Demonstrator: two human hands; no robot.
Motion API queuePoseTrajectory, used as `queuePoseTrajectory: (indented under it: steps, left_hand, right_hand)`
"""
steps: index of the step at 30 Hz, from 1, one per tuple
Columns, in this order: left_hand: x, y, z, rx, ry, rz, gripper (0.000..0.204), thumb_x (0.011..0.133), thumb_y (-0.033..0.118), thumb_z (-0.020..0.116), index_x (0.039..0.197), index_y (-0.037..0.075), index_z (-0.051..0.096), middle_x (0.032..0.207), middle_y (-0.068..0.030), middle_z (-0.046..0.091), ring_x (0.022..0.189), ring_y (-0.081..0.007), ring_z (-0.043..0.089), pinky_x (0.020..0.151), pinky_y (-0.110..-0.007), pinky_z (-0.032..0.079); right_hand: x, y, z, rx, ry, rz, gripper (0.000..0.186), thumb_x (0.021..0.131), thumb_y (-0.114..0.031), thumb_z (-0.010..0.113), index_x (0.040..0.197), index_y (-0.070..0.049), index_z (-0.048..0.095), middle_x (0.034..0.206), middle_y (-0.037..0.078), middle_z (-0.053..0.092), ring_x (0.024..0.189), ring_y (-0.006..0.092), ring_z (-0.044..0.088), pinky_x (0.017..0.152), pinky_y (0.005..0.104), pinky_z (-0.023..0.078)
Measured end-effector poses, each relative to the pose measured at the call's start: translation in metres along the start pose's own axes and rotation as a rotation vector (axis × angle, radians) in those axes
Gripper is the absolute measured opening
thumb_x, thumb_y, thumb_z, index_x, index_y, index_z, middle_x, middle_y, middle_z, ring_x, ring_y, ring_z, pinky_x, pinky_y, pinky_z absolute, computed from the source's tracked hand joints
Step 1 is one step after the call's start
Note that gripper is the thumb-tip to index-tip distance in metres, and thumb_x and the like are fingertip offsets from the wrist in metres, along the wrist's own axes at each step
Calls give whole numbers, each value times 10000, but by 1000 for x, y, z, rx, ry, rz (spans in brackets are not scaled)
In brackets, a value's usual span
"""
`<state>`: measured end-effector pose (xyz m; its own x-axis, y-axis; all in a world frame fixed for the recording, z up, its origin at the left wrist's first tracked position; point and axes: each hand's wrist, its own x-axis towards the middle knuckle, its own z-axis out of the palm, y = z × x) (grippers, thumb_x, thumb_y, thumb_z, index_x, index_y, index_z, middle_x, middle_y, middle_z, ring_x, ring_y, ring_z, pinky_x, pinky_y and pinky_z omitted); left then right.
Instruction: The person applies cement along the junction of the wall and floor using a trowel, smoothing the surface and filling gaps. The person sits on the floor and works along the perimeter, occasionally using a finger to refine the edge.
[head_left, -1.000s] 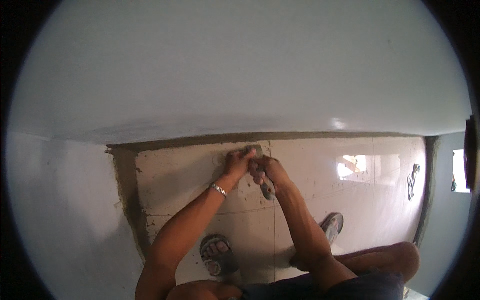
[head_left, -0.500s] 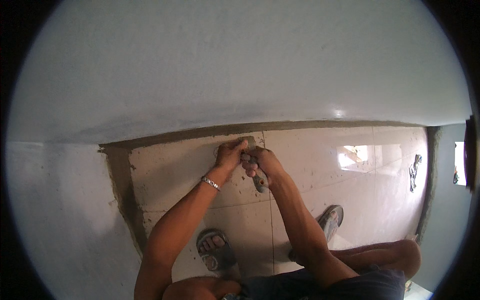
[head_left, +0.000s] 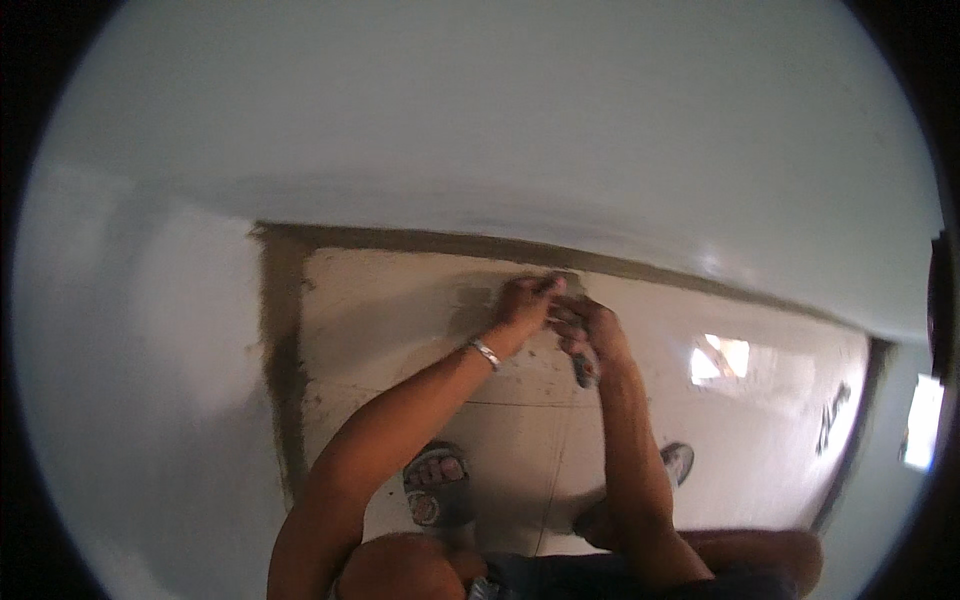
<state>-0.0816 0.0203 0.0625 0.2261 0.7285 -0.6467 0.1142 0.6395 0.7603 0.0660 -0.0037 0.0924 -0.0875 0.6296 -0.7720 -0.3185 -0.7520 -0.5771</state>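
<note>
This is a room in a building where tiling work is going on, probably a home under finishing. Below the hands lies a floor of large pale glossy tiles point(head_left: 400, 300). Just above the hands and far to their left, a grey band of wet mortar point(head_left: 280, 330) runs along the foot of the plain white walls point(head_left: 500, 130).

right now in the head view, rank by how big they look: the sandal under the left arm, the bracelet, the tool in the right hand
1. sandal, clearly largest
2. tool, only its dark lower end shows below the right hand, so its full size is unsure
3. bracelet on the left wrist, a thin band and smallest
</note>
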Motion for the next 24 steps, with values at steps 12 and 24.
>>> queuePoseTrajectory:
  steps: [12, 24]
  left_hand:
    - [-8, -73, -160, 967, 1018, 115, 883, 992, 407, 495, 1513, -205, 130, 1598, -415, 43, 1524, -508, -20, 1231, -582, -9]
    - [1, -44, 126, 719, -302, 774, 633, 943, 258, 586, 1461, -60, 408, 1556, -313, 345, 1479, -439, 290, 1229, -536, 192]
  right_hand:
    - [-74, -31, -45, -228, 184, -112, 329, 1032, -269, 566, 1309, -93, 550, 760, 3, 518, 491, 85, 469, 385, 246, 397]
    - [-124, -48, -56, -147, 374, -409, 348, 1029, -255, 560, 1318, -61, 578, 807, -8, 539, 581, 85, 520, 474, 249, 459]
